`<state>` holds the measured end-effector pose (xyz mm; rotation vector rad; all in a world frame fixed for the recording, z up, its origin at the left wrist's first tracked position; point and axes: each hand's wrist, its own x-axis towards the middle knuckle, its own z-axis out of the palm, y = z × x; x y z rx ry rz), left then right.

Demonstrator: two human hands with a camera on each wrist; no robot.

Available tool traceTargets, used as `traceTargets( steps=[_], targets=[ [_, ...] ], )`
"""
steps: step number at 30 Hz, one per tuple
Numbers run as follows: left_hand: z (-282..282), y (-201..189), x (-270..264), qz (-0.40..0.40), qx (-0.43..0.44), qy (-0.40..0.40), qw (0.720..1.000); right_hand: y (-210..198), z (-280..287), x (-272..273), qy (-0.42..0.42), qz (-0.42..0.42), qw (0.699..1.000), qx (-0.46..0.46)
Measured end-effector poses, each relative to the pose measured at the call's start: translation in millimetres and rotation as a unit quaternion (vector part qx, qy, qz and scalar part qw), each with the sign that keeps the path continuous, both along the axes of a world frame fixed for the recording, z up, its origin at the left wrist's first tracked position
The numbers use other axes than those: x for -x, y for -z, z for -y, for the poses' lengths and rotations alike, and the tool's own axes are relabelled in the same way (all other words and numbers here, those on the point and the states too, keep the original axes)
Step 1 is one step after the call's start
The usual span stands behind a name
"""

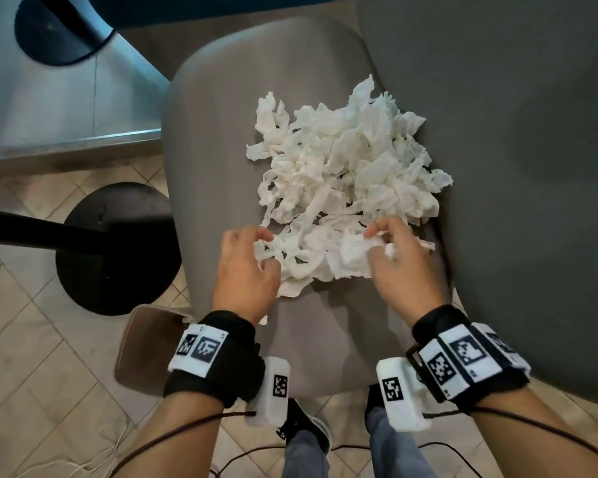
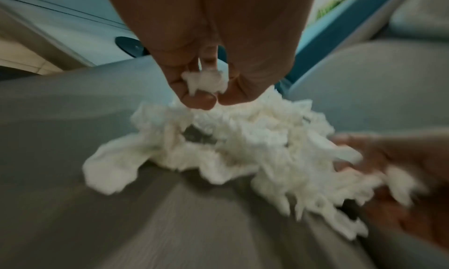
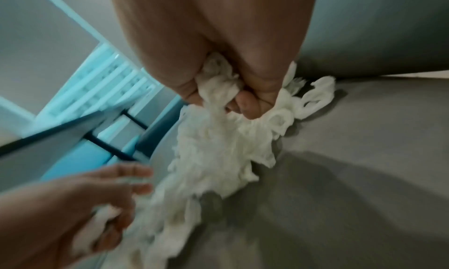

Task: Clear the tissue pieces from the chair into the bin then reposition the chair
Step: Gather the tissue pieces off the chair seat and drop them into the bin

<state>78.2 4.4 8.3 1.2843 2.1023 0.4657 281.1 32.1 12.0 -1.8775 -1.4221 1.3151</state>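
Tan floor tiles [image 1: 42, 339] run beneath a person's feet at the near edge of a grey upholstered chair [image 1: 214, 139], where a cleanup of shredded tissue is under way. Nearest the camera, both wrists carry black straps with printed markers. The left hand [image 1: 246, 267] curls its fingers around the near-left fringe of the tissue pieces [image 1: 346, 167]; the left wrist view shows a small white wad pinched between thumb and fingertips. The right hand [image 1: 397, 257] grips the near-right fringe, and the right wrist view shows tissue bunched inside the curled fingers. The two hands flank the closest part of the heap, roughly level with each other, neither clearly nearer.

From the grips, the bulk of the pile lies straight ahead and slightly right, spreading across the seat toward the chair's back, its longer run pointing away from the person. A gathering pull toward the body, or a scoop from both sides, looks like the move in hand. A tan bin [image 1: 149, 346] sits just beside the left wrist, at floor level against the seat's near-left corner, so the left hand has the shorter carry; one scrap appears to lie on its rim. Most of the tissue remains on the seat.

Farther left stands a round black table base [image 1: 118, 250], with a metal surface [image 1: 49, 98] beyond.
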Motion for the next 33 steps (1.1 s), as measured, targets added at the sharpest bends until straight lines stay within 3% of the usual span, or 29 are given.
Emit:
traceTargets(
  steps=[4,8,11,18,21,25,29,33],
  targets=[
    [14.9,18.6,-14.5,0.025,0.033,0.083,0.996,15.4,4.1,20.2,-0.09,0.035,0.995,0.027],
    [29.0,28.8,-20.5,-0.032,0.042,0.114,0.992,31.8,4.2,26.7,-0.141,0.144,0.978,0.055],
    [29.5,20.9,-15.0,-0.017,-0.049,0.061,0.997,31.9,4.6,24.0,-0.13,0.162,0.977,0.044],
    [34.1,-33.0,16.9,0.067,-0.176,-0.126,0.974,4.8,5.3,14.5,0.02,0.078,0.996,-0.026],
    [43.8,-42.5,33.6,0.137,-0.184,-0.198,0.953,0.9,8.0,15.1,0.038,0.066,0.996,-0.039],
    [57.9,-38.6,35.1,0.179,-0.151,-0.227,0.945,-3.1,11.2,23.9,0.039,0.026,0.998,-0.044],
    [65.4,-14.5,22.5,0.14,-0.107,-0.199,0.964,0.5,5.9,38.5,0.033,-0.004,0.999,-0.036],
    [72.6,21.5,6.8,0.023,-0.016,-0.038,0.999,22.6,-7.3,60.2,-0.025,0.038,0.999,0.005]
  ],
)
